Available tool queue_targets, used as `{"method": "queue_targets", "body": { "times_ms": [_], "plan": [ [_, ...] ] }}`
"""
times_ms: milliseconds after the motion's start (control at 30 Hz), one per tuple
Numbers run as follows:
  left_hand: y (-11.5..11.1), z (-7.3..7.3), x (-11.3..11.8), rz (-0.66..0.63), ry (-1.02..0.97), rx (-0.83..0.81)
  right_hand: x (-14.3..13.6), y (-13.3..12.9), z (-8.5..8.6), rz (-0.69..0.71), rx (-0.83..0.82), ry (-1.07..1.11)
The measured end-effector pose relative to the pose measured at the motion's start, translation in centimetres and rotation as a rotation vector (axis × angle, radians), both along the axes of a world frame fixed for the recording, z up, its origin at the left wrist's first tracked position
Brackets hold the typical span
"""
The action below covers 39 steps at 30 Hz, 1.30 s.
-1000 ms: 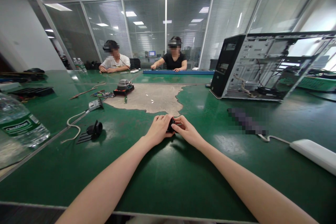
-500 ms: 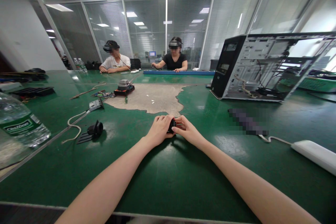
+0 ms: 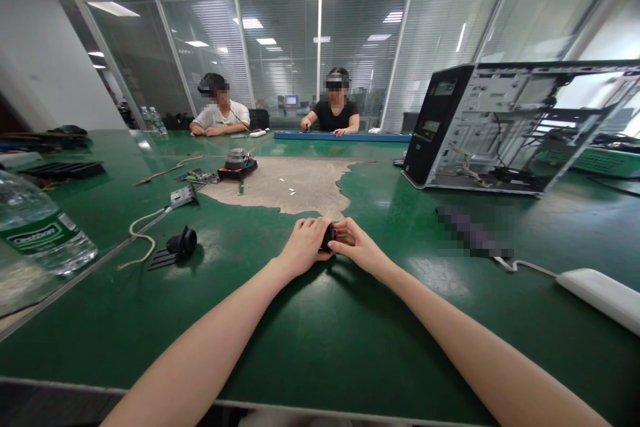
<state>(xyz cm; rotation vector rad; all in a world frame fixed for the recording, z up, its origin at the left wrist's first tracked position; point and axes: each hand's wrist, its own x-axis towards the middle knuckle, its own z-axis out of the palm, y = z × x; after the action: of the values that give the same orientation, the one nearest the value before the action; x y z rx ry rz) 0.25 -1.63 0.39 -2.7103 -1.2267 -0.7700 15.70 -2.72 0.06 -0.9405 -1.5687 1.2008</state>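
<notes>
Both my hands meet around a small black part (image 3: 327, 238), just short of the bare grey-brown patch (image 3: 310, 177) of the table. My left hand (image 3: 306, 244) is closed over it from the left, fingers wrapped across its top. From the right, my right hand (image 3: 356, 245) grips the same part, with the thumb on its near side and the fingertips behind. Most of the part is hidden by my fingers, so its exact kind cannot be made out. Further left on the green table (image 3: 280, 340) lies a black plastic piece with prongs (image 3: 177, 247).
On the right stands an open computer case (image 3: 480, 133); nearer lie a blurred dark object (image 3: 467, 230) and a white power strip (image 3: 597, 293). A water bottle (image 3: 45, 233), a metal box with a cord (image 3: 183, 197) and a heatsink fan (image 3: 237, 163) are leftward. Two people sit opposite.
My hands keep nearly the same grip on the black part. The view has shifted slightly. Across the table, the hand of the person in black has moved a little to the right.
</notes>
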Motion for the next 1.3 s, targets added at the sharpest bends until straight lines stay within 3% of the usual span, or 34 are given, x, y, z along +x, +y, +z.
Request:
{"method": "queue_targets", "body": {
  "times_ms": [133,300,467,633,900,1133,1300],
  "plan": [
    [0.0,0.0,0.0,-0.005,-0.003,0.008,-0.2,-0.2,0.3,-0.013,0.022,0.027],
    [-0.1,0.0,0.0,-0.007,0.002,0.026,-0.1,0.8,-0.8,-0.138,0.045,-0.031],
    [0.0,0.1,0.0,0.007,0.006,0.008,0.0,0.6,-0.8,-0.04,0.053,-0.066],
    [-0.1,0.1,0.1,0.018,0.014,0.006,-0.2,-0.1,-0.6,-0.075,0.118,-0.078],
    [-0.1,0.2,-0.1,0.017,0.032,0.018,-0.5,0.6,-0.8,-0.17,0.046,-0.082],
    [-0.2,0.2,0.0,0.022,0.022,0.0,-0.2,-0.2,-0.3,-0.064,0.062,-0.08],
    [-0.1,0.2,0.0,0.02,0.003,-0.019,-0.2,-0.1,-0.5,-0.073,0.074,-0.048]
  ]
}}
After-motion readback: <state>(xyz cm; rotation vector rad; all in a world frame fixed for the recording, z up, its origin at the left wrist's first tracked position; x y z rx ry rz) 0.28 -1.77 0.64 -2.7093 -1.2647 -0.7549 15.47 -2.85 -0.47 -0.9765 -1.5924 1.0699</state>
